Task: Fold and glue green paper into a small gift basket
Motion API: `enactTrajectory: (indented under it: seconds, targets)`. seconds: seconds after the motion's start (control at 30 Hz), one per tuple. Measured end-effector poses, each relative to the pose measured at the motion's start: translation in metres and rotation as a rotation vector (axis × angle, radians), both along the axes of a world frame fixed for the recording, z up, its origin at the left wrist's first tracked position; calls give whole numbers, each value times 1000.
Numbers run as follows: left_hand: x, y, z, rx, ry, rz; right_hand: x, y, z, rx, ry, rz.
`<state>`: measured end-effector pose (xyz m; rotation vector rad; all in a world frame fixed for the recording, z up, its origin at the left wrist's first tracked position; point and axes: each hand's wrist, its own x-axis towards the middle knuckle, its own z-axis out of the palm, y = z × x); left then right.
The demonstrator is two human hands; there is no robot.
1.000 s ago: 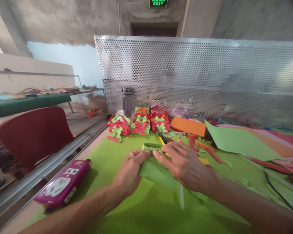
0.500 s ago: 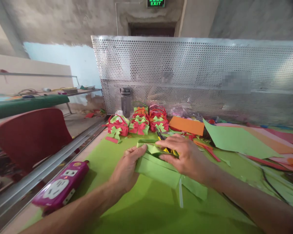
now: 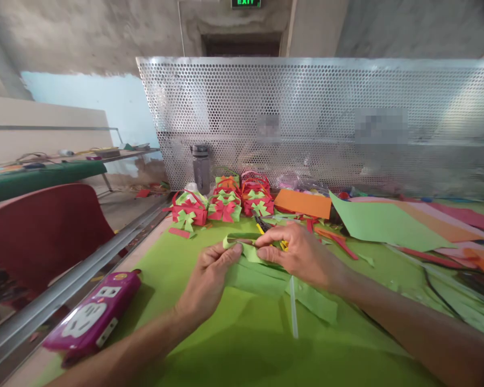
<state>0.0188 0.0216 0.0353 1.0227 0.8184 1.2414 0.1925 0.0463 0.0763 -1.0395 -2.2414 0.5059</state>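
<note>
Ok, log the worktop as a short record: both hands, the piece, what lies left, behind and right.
Left hand: pinches green paper at its left end
Right hand: pinches it farther right
Piece: folded, loop at its far edge
Left: purple power strip
Behind: bow-trimmed paper bags, water bottle
Right: large green sheet
Nearer the camera: translucent stick
</note>
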Motion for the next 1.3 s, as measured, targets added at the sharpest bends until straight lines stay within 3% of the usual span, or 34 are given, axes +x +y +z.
enactTrajectory:
  seconds: [0.47,0.83,1.0,1.17,1.3]
  targets:
    - [0,2,-11,15,25,-26,-9,-2,-5,32,-123,-67]
    - [3,-2,-6,20,58,20,-12,-3,-11,108,-145,-44]
    - [-2,5,2,-102,-77,80,0,0,2,216,50,-73]
    - [-11,14,12,-121,-164,134,15,8,15,67,262,-111]
    - [-14,15,12,-115,-184,164,14,7,15,32,212,-53]
